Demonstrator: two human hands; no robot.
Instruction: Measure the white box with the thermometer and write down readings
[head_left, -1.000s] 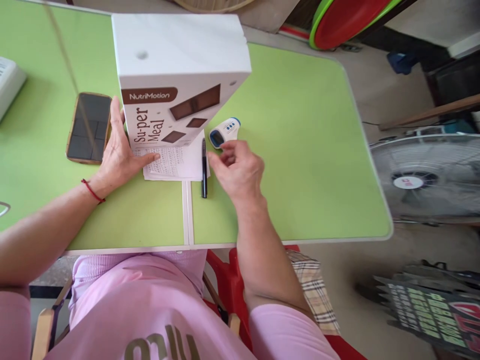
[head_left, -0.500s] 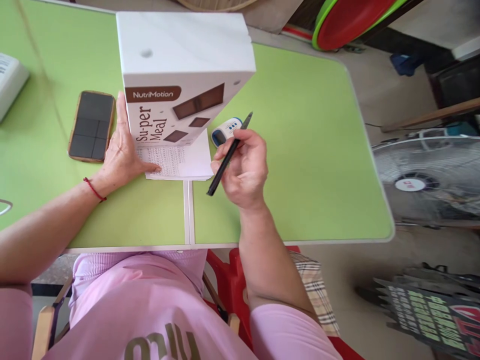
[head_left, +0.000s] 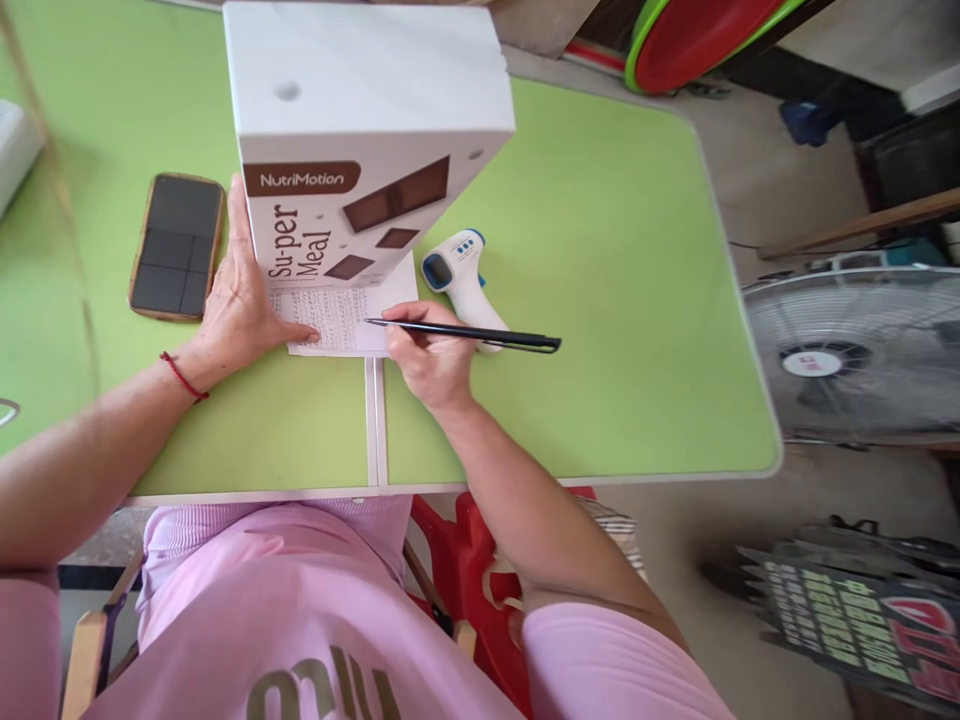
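My right hand (head_left: pixel 435 365) grips a black pen (head_left: pixel 517 338), its tip over the paper (head_left: pixel 330 322), which carries small dense handwriting. I cannot tell whether the tip touches the sheet. My left hand (head_left: pixel 238 305) is open: the thumb lies on the paper's near edge, and the fingers stretch along the left side of a white box (head_left: pixel 367 75) printed "NutriMotion Su-per Meal". This box stands upright and hides the far part of the paper. A white and blue infrared thermometer (head_left: pixel 459 272) lies just beyond my right hand, its handle partly behind the pen.
A phone (head_left: pixel 177 245) in a brown-edged case lies left of my left hand on the green table (head_left: pixel 615 300). Part of a white object (head_left: pixel 15 150) shows at the far left. A fan (head_left: pixel 840 350) stands beyond the right edge, and a red stool (head_left: pixel 465 560) is below.
My right hand has come down and left to the paper. The pen has swung round, tip now pointing left, and more of the thermometer shows. My left hand stays in place.
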